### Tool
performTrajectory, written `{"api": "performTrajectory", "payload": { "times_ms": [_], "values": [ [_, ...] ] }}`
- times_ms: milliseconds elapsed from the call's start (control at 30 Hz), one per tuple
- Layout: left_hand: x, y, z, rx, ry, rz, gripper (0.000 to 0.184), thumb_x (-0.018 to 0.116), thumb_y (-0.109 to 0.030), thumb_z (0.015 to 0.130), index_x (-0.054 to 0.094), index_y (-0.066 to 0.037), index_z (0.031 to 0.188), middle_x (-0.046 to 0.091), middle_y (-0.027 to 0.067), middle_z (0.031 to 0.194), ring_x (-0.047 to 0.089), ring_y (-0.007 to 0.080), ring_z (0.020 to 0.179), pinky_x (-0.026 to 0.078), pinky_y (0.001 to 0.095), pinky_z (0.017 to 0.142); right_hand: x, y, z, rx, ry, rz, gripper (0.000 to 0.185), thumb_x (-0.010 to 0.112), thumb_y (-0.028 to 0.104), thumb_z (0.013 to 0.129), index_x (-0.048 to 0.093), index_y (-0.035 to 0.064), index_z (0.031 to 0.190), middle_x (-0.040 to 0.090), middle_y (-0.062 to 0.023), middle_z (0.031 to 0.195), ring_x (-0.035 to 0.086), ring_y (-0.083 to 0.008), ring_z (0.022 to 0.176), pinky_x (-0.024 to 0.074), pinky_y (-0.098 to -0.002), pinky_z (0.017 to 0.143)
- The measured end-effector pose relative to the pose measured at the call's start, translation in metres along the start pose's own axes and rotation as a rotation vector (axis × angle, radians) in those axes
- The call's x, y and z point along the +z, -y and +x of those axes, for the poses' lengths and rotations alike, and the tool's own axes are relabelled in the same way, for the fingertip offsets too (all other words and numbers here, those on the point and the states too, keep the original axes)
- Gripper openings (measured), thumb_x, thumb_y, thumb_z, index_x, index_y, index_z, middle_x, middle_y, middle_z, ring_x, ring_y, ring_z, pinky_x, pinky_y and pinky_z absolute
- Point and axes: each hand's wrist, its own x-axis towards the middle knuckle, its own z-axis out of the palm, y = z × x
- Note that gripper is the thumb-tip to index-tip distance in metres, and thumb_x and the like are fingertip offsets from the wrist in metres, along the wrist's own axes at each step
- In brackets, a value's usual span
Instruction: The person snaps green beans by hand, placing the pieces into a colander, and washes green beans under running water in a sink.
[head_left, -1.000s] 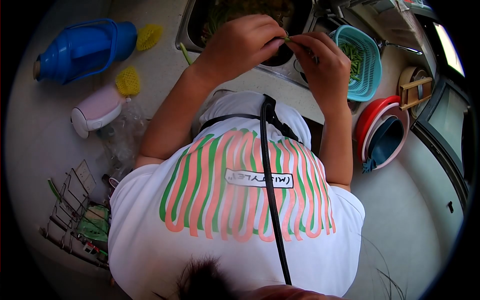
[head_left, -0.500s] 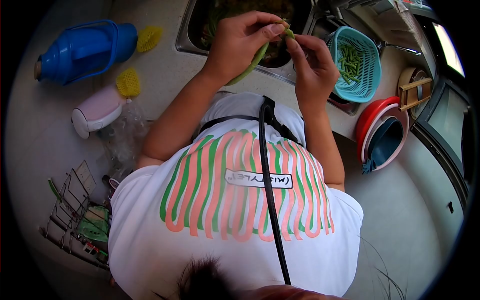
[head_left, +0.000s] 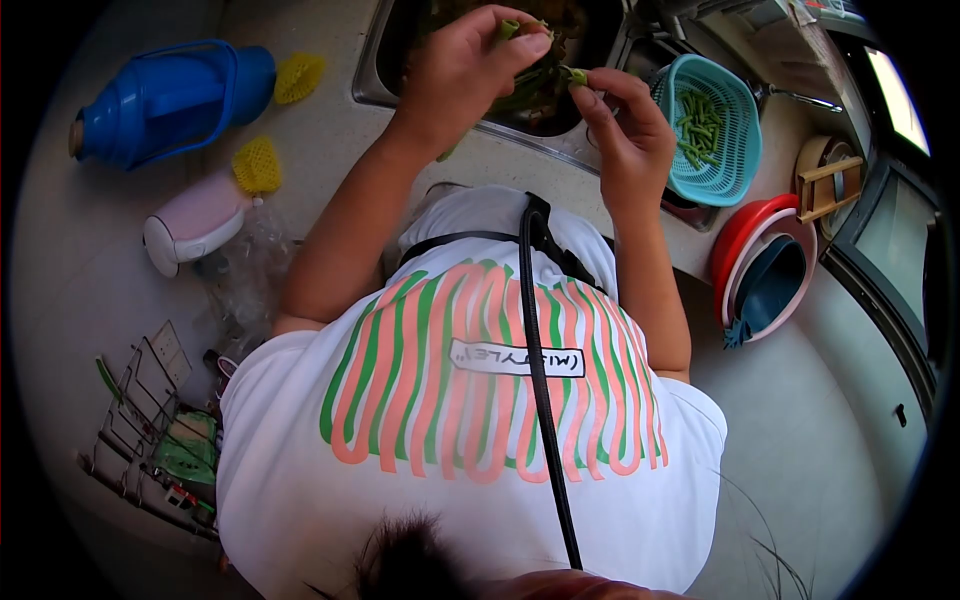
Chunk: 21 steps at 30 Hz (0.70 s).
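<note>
Over the sink [head_left: 375,62], my left hand [head_left: 455,85] is closed around a long green bean [head_left: 509,30]. The bean's lower tail shows below that hand, and its middle is hidden by the palm and fingers. My right hand [head_left: 635,125] pinches a small broken bean piece [head_left: 577,76] between thumb and forefinger, apart from the left hand. Just right of it stands a turquoise colander [head_left: 745,150] with several short cut green beans [head_left: 700,130] inside. More green stalks lie in the dark sink, too shadowed to make out.
On the left are a blue thermos flask [head_left: 150,105], yellow foam nets [head_left: 298,78], a pink-and-white kettle [head_left: 198,220] and a wire rack [head_left: 135,415]. To the right, nested basins [head_left: 722,250] stand near a wooden-framed slicer [head_left: 830,188] and a window frame [head_left: 880,270].
The bean has come apart: a small piece is now in my right hand, the long part in my left. My left hand has moved left, opening a gap between the hands.
</note>
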Motion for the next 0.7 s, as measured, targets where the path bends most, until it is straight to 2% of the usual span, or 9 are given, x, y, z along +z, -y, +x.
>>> {"api": "performTrajectory", "payload": {
  "times_ms": [33, 67, 133, 233, 333, 433, 533, 633, 700],
  "values": [
    [0.001, 0.000, -0.003, 0.043, 0.010, 0.145, 0.025, 0.067, -0.021, 0.097, 0.068, -0.001, 0.112, 0.060, -0.0029, 0.079, 0.047, 0.0009, 0.062, 0.035, 0.0193, 0.055, 0.000, 0.004, 0.000, 0.054, -0.003, 0.050, 0.016, 0.075, 0.002, 0.085, 0.073, 0.0033, 0.101, 0.069, -0.0058, 0.105, 0.061, -0.0164, 0.092, 0.0494, -0.0277, 0.080],
    [0.003, 0.000, -0.005, 0.085, 0.021, 0.289, 0.026, 0.068, -0.022, 0.096, 0.068, -0.001, 0.112, 0.058, -0.0043, 0.077, 0.044, -0.0001, 0.061, 0.032, 0.0191, 0.053, -0.001, 0.001, 0.001, -0.022, 0.009, 0.004, 0.017, 0.075, 0.002, 0.085, 0.073, 0.0035, 0.101, 0.069, -0.0057, 0.105, 0.060, -0.0170, 0.095, 0.0494, -0.0280, 0.080],
    [0.005, -0.004, -0.008, 0.093, 0.055, 0.338, 0.026, 0.071, -0.023, 0.094, 0.070, -0.002, 0.109, 0.062, -0.0040, 0.078, 0.048, -0.0004, 0.062, 0.035, 0.0183, 0.053, -0.005, -0.006, 0.006, -0.172, 0.034, -0.090, 0.018, 0.075, 0.002, 0.084, 0.073, 0.0039, 0.102, 0.069, -0.0056, 0.106, 0.059, -0.0182, 0.099, 0.0494, -0.0286, 0.082],
    [0.008, -0.007, -0.010, 0.092, 0.074, 0.390, 0.023, 0.072, -0.022, 0.094, 0.071, -0.001, 0.105, 0.068, -0.0005, 0.083, 0.056, 0.0001, 0.069, 0.040, 0.0168, 0.057, -0.005, -0.004, 0.008, -0.225, 0.046, -0.181, 0.018, 0.075, 0.001, 0.084, 0.073, 0.0047, 0.102, 0.069, -0.0060, 0.106, 0.057, -0.0199, 0.105, 0.0493, -0.0297, 0.083],
    [0.008, -0.007, -0.010, 0.071, 0.066, 0.392, 0.024, 0.072, -0.021, 0.094, 0.071, 0.000, 0.105, 0.069, 0.0006, 0.084, 0.058, 0.0016, 0.071, 0.043, 0.0176, 0.060, -0.010, -0.004, 0.017, -0.438, 0.082, -0.432, 0.019, 0.075, 0.001, 0.084, 0.074, 0.0069, 0.102, 0.069, -0.0063, 0.105, 0.055, -0.0219, 0.107, 0.0492, -0.0316, 0.085],
    [0.007, -0.007, -0.011, 0.082, 0.045, 0.522, 0.022, 0.072, -0.020, 0.093, 0.070, 0.000, 0.103, 0.070, 0.0009, 0.085, 0.061, 0.0042, 0.074, 0.047, 0.0202, 0.063, -0.010, 0.011, 0.020, -0.587, 0.069, -0.652, 0.018, 0.074, 0.001, 0.085, 0.074, 0.0072, 0.102, 0.069, -0.0067, 0.103, 0.061, -0.0214, 0.099, 0.0520, -0.0309, 0.078],
    [0.010, -0.010, -0.013, 0.174, 0.027, 0.680, 0.020, 0.073, -0.019, 0.091, 0.070, -0.001, 0.101, 0.070, 0.0017, 0.085, 0.061, 0.0056, 0.075, 0.049, 0.0231, 0.065, -0.008, 0.016, 0.016, -0.393, 0.132, -0.464, 0.016, 0.074, 0.001, 0.085, 0.074, 0.0057, 0.101, 0.069, -0.0070, 0.100, 0.067, -0.0192, 0.084, 0.0540, -0.0285, 0.067],
    [0.009, -0.008, -0.012, 0.275, 0.026, 0.700, 0.018, 0.073, -0.018, 0.090, 0.071, -0.002, 0.099, 0.069, 0.0022, 0.084, 0.061, 0.0059, 0.074, 0.048, 0.0240, 0.064, -0.009, 0.010, 0.018, -0.487, 0.145, -0.464, 0.015, 0.073, 0.000, 0.086, 0.073, 0.0037, 0.100, 0.069, -0.0079, 0.099, 0.068, -0.0176, 0.072, 0.0538, -0.0259, 0.059],
    [0.007, -0.010, -0.012, 0.280, 0.051, 0.715, 0.018, 0.073, -0.018, 0.091, 0.070, -0.002, 0.099, 0.068, 0.0024, 0.083, 0.060, 0.0064, 0.073, 0.048, 0.0242, 0.064, -0.009, 0.011, 0.017, -0.478, 0.157, -0.471, 0.015, 0.073, -0.001, 0.086, 0.073, 0.0033, 0.100, 0.069, -0.0079, 0.098, 0.068, -0.0175, 0.073, 0.0545, -0.0258, 0.060]
  ]
}}
